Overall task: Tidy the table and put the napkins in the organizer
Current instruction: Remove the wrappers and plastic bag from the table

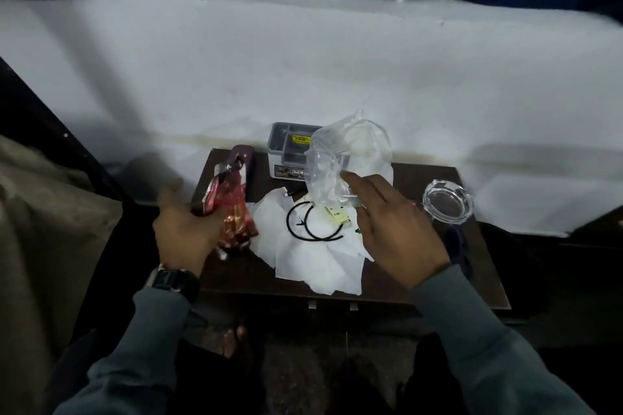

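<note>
Several white napkins [313, 256] lie spread and crumpled in the middle of a small dark table [438, 280]. A grey compartmented organizer [286, 145] stands at the table's far edge, partly hidden by a clear plastic bag [347, 158]. My right hand [394, 229] holds that bag up above the napkins, pinching its lower part. My left hand [185, 232] grips a crumpled red snack wrapper [232, 209] over the table's left side. A black cable loop [312, 224] lies on the napkins.
A clear glass ashtray [446, 200] sits at the table's right edge. A dark purple case [244, 158] lies at the back left, behind the wrapper. A white bed [303, 61] runs behind the table. A small yellow tag [340, 216] rests on the napkins.
</note>
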Available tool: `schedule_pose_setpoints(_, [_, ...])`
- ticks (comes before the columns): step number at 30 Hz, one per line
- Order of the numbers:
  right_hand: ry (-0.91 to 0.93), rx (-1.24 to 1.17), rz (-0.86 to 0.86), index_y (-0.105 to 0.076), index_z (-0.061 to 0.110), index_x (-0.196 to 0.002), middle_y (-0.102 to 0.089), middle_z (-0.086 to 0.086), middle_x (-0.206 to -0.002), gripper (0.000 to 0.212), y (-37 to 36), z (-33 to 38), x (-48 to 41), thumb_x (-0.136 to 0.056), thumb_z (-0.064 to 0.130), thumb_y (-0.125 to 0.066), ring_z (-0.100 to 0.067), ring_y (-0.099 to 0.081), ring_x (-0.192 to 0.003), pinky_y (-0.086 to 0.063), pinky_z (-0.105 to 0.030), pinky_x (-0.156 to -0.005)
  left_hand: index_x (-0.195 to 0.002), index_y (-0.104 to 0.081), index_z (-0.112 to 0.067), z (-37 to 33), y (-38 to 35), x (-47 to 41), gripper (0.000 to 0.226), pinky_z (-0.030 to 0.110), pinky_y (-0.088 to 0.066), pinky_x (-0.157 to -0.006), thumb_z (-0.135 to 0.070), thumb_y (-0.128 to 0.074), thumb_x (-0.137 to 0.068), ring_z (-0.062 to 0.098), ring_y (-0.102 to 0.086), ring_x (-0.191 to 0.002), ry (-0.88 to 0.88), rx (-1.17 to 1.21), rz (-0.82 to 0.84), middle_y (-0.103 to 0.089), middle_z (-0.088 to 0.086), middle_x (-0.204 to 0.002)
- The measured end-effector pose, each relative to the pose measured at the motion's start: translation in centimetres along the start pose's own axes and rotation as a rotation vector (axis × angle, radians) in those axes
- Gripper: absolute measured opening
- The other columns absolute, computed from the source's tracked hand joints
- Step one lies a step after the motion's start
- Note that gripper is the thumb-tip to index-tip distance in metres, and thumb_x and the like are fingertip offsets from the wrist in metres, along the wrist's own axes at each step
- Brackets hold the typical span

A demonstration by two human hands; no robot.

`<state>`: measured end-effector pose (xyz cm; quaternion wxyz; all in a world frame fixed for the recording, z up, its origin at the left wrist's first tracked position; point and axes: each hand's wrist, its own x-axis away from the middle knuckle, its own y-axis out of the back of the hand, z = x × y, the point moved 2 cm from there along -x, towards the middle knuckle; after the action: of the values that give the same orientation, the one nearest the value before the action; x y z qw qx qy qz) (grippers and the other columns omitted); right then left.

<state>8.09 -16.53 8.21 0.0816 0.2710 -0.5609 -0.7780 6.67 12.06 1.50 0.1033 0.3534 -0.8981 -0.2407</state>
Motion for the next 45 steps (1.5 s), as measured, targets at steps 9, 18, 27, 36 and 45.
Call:
schedule_pose_setpoints(9, [0.012, -0.07, -0.059, -0.048, 0.016, -0.15, -0.059, -0.004, -0.138, 0.076, -1.4, 2.8, -0.8, -0.081, -0.011, -0.065, -0.026, -0.066, -0.111, -0.058, -0.033, -0.077, -0.136, -0.057, -0.03, -5.1, -4.1, 4.9, 0.057, 0.019, -0.059, -0.08, -0.014, -0.078, -0.085, -0.009, -0.071, -0.093, -0.294, 0.361, 0.078, -0.075, -0.021, -0.104])
schedule_pose_setpoints(18, [0.002, -0.281, -0.095, -0.064, 0.009, -0.132, -0.059, -0.01, -0.132, 0.05, -2.0, 2.2, -1.7, -0.085, -0.001, -0.048, -0.029, -0.069, -0.098, -0.061, -0.044, -0.076, -0.15, -0.032, -0.04, -6.9, -7.6, 7.1, 0.095, 0.034, -0.062, -0.088, -0.051, -0.087, -0.074, 0.019, -0.075, -0.108, -0.16, 0.773, 0.453, -0.08, 0.001, -0.112])
schedule_pose_setpoints(27, [0.059, -0.374, -0.145, -0.016, 0.027, -0.154, -0.056, -0.013, -0.133, 0.083, -3.9, 3.6, -2.9, -0.09, -0.003, -0.059, -0.03, -0.07, -0.075, -0.057, -0.04, -0.059, -0.154, -0.036, -0.015, -6.2, -8.2, 5.5, 0.082, 0.05, -0.058, -0.098, 0.0, -0.079, -0.086, 0.019, -0.071, -0.116, -0.051, 0.8, 0.414, -0.073, 0.002, -0.128])
schedule_pose_setpoints(36, [0.199, -0.362, -0.006, -0.008, 0.033, -0.159, -0.013, -0.011, -0.169, 0.103, -5.3, 2.2, -3.5, -0.084, -0.018, -0.056, -0.025, -0.061, -0.062, -0.052, -0.039, -0.048, -0.151, -0.037, -0.02, -5.2, -8.8, 3.7, 0.099, 0.045, -0.061, -0.092, 0.018, -0.079, -0.07, 0.019, -0.07, -0.117, -0.047, 0.69, 0.256, -0.065, 0.005, -0.137])
schedule_pose_setpoints(45, [-0.375, -0.163, 0.024, -0.056, 0.016, -0.138, -0.06, -0.009, -0.133, 0.043, -4.8, -7.1, -3.8, -0.096, 0.021, -0.067, -0.029, -0.056, -0.122, -0.049, -0.043, -0.101, -0.147, -0.036, -0.014, -4.8, -7.8, 2.7, 0.088, 0.0, -0.045, -0.055, 0.011, -0.071, -0.071, -0.02, -0.064, -0.072, -0.246, 0.394, 0.126, -0.057, -0.056, -0.088])
